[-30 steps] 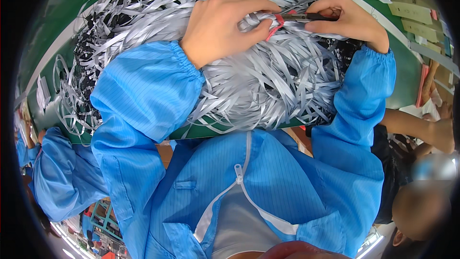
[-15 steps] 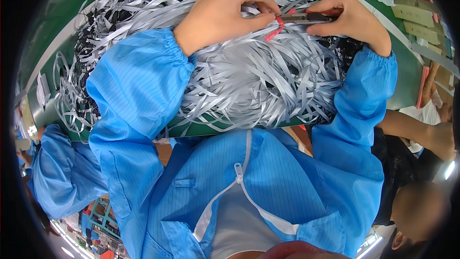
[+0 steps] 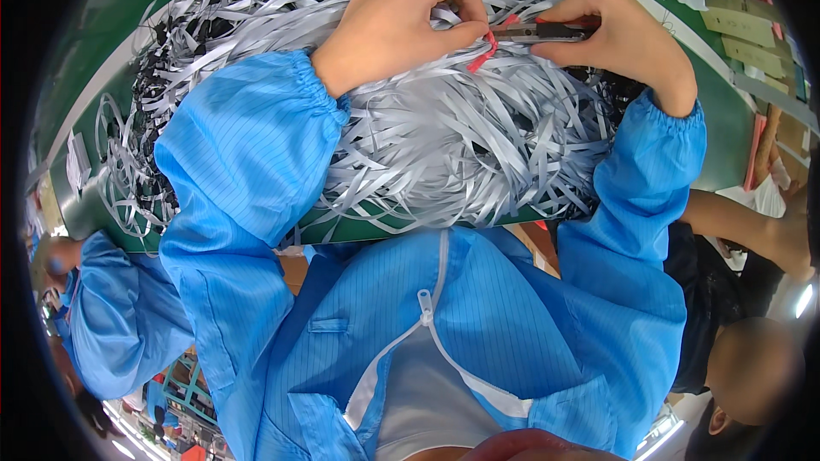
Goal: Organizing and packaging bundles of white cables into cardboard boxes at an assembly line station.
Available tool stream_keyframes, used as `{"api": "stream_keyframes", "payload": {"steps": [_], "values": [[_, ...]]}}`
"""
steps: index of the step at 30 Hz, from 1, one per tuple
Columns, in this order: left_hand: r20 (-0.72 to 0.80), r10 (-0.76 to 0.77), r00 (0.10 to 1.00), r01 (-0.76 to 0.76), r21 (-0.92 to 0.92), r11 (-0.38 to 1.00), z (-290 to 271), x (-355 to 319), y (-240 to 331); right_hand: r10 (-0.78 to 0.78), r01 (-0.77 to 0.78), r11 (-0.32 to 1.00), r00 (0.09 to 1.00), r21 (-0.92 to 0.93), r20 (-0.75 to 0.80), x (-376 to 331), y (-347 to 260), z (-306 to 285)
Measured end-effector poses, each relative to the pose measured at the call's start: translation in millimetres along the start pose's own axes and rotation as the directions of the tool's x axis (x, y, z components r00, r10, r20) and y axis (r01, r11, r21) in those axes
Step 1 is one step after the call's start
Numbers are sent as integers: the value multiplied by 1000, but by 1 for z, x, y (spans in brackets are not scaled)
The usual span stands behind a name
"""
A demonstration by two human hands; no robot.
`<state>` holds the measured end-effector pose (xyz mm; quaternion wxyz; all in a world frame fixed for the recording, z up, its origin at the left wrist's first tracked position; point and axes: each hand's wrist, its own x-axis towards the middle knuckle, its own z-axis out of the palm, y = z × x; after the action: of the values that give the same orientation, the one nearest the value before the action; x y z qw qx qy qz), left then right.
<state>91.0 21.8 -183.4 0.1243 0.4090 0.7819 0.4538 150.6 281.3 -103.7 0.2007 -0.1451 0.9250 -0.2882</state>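
My left hand (image 3: 406, 27) is closed, thumb and forefinger pinching a red strip (image 3: 487, 57) at the far side of a heap of grey flat ribbons (image 3: 453, 141). To its right, my right hand (image 3: 628, 43) grips a slim utility knife (image 3: 547, 32) with a dark handle. The knife's metal blade points left and its tip meets the red strip beside my left fingertips. Part of the ribbon at the pinch is hidden behind the fingers.
The heap, with small black parts among the ribbons, covers much of a green table (image 3: 717, 154). Pale yellow paper labels (image 3: 739, 26) line the far right. A person in a blue sleeve (image 3: 128, 316) sits at left; another person in black (image 3: 692, 290) is at right.
My right hand and the knife have shifted slightly left, toward my left hand. My left hand has drawn a little left, and the red strip has moved with it.
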Motion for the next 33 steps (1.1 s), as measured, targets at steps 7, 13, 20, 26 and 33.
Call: {"api": "stream_keyframes", "payload": {"steps": [7, 13, 20, 26, 33], "values": [[-22, 109, 994, -109, -8, 994, 3, 0, -4, 44, -105, 956, 975, 273, 220, 9, 15, -5], [-10, 120, 993, -120, -30, 992, 1, 1, -3, 53, -162, 938, 940, 307, 336, 13, 20, -9], [-12, 143, 990, -144, -90, 985, 0, 1, -6, 101, -275, 906, 879, 322, 466, 16, 32, -15], [68, 85, 994, -80, -71, 994, -3, 0, -3, 77, -275, 900, 864, 339, 497, 13, 34, -21], [-4, 100, 995, -100, -95, 990, 1, -1, -5, 106, -318, 890, 842, 327, 530, 14, 31, -26]]}}
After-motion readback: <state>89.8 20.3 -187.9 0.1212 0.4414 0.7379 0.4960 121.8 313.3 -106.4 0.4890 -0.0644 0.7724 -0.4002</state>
